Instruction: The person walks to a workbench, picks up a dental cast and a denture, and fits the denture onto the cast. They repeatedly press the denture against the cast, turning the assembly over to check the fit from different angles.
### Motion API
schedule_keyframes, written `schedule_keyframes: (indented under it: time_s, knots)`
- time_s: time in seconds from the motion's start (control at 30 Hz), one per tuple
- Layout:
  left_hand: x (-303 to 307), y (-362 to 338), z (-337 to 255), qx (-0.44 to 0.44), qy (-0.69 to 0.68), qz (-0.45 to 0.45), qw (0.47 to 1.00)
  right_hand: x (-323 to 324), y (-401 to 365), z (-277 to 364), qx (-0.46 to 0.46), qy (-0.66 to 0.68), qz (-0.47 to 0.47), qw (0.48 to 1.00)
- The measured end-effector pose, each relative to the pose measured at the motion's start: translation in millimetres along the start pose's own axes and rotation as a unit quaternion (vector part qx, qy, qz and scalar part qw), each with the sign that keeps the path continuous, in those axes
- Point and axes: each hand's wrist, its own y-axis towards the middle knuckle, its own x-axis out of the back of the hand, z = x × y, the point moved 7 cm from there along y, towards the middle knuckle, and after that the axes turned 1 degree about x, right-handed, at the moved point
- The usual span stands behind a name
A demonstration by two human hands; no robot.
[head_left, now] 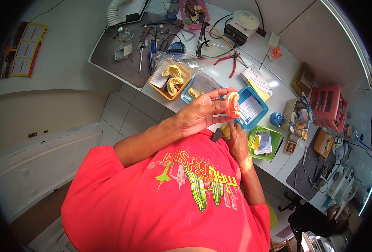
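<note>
My left hand (202, 110) is raised over the front edge of the bench, its thumb and fingers closed on a pink denture base (233, 104) with a horseshoe shape. Lower and closer to the red shirt, my right hand (237, 145) curls around a yellow plaster dental cast (225, 129), only partly visible. A dark grey block (218, 135) shows beside that cast. Just beyond the denture is a blue tray (259, 110) holding a printed slip. To the right of my right hand sits a green tray (274, 145) with a yellow piece and a bagged paper.
An orange tray (157, 86) holds yellow dental casts, beside another blue tray (186, 95). Red-handled pliers (233, 69) and a white-topped device (245, 21) lie farther back. Hand tools cover the grey mat (110, 63). A pink drawer unit (326, 107) stands right.
</note>
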Motion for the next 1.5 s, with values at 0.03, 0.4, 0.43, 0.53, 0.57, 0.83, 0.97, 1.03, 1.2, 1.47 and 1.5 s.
schedule_keyframes:
  time_s: [0.03,0.4,0.43,0.53,0.57,0.83,0.97,1.03,1.2,1.47,1.5]
  knots:
    - [0.3,-1.2,-0.8,-0.016,0.016,-0.005,1.0,-3.9,0.9,-1.9,-0.003,-0.004,-0.011,1.0]
    - [-5.7,-19.2,-12.5,-0.049,0.114,-0.09,0.988,85.3,-23.4,29.9,-0.04,0.37,-0.151,0.916]
    - [-8.2,-19.5,-12.6,-0.05,0.127,-0.084,0.987,96.8,-24.1,35.1,-0.023,0.419,-0.162,0.893]
    - [-17.5,-19.7,-13.6,-0.055,0.158,-0.072,0.983,124.3,-25.6,53.2,0.036,0.501,-0.19,0.843]
    - [-20.2,-20.5,-14.7,-0.058,0.173,-0.072,0.98,131.6,-26.4,59.9,0.076,0.536,-0.202,0.816]
    - [-29.9,-29.7,-23.9,-0.081,0.216,-0.083,0.969,138.2,-27.0,76.8,0.14,0.509,-0.205,0.824]
    - [-32.9,-31.9,-24.4,-0.083,0.225,-0.075,0.968,134.2,-26.3,80.6,0.15,0.501,-0.196,0.83]
    - [-34.4,-32.9,-24.4,-0.089,0.225,-0.072,0.968,133.5,-26.4,81.8,0.153,0.496,-0.194,0.832]
    - [-37.7,-35.4,-27.1,-0.091,0.231,-0.07,0.966,132.6,-26.9,83.6,0.169,0.483,-0.194,0.837]
    - [-36.6,-39.0,-28.3,-0.094,0.285,-0.064,0.952,128.1,-29.0,86.1,0.199,0.489,-0.204,0.825]
    - [-36.9,-39.3,-28.2,-0.095,0.285,-0.064,0.952,127.7,-29.3,86.3,0.208,0.494,-0.207,0.819]
